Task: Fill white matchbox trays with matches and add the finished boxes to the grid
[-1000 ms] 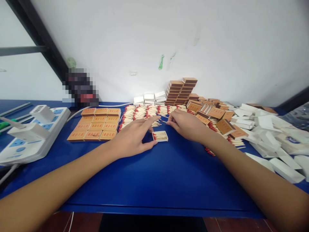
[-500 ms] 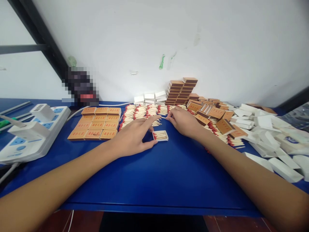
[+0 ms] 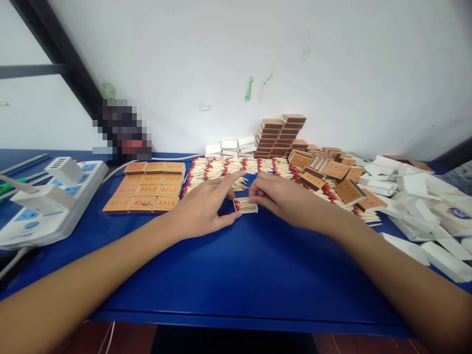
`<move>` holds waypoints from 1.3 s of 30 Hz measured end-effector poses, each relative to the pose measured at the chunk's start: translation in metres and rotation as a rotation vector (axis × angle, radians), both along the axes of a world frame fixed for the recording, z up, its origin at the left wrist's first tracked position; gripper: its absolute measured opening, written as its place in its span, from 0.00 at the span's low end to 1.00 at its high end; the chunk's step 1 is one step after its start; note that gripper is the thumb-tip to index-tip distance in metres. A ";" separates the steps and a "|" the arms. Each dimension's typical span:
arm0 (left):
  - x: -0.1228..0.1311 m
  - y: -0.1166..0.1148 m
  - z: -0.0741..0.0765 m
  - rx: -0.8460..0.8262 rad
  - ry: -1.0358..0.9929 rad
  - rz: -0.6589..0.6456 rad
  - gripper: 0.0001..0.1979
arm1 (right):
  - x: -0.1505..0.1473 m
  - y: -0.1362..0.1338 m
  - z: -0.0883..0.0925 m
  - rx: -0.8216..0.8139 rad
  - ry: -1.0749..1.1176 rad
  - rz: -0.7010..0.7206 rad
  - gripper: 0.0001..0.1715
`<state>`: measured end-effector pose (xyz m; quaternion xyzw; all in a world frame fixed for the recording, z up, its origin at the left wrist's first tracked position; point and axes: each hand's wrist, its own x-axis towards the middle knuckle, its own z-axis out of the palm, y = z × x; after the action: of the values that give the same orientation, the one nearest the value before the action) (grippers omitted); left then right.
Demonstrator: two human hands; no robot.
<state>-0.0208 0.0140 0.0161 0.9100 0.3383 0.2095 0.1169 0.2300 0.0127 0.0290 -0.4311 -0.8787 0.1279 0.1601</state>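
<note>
"Where is the small white tray [image 3: 250, 212] of red-tipped matches [image 3: 242, 204]?"

"On the blue desk [image 3: 250, 275], between left hand [image 3: 206, 209] and right hand [image 3: 271, 194]."

"And their grip?"

"Left: thumb and finger grasp the tray's left end. Right: fingertips bunched at its right end — whether pinching anything, I cannot tell."

The lone view is from the head, above the near side of the desk [image 3: 239, 275], facing forward and down past its far edge to the wall [image 3: 177, 64], close enough that the left hand [image 3: 202, 207] and right hand [image 3: 280, 197] fall mid-frame.
</note>
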 end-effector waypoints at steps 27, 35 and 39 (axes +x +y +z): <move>-0.001 0.005 -0.005 0.092 0.005 -0.058 0.20 | 0.040 0.068 -0.029 0.319 -0.351 -0.306 0.17; -0.002 0.002 -0.003 0.035 0.006 -0.019 0.32 | 0.045 0.058 -0.020 0.378 -0.356 -0.230 0.18; -0.002 0.001 -0.002 0.014 0.009 -0.011 0.36 | 0.045 0.053 -0.015 0.296 -0.366 -0.221 0.15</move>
<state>-0.0225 0.0155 0.0137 0.9136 0.3323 0.2069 0.1100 0.2753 0.0656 0.0139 -0.5123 -0.8498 -0.1006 0.0729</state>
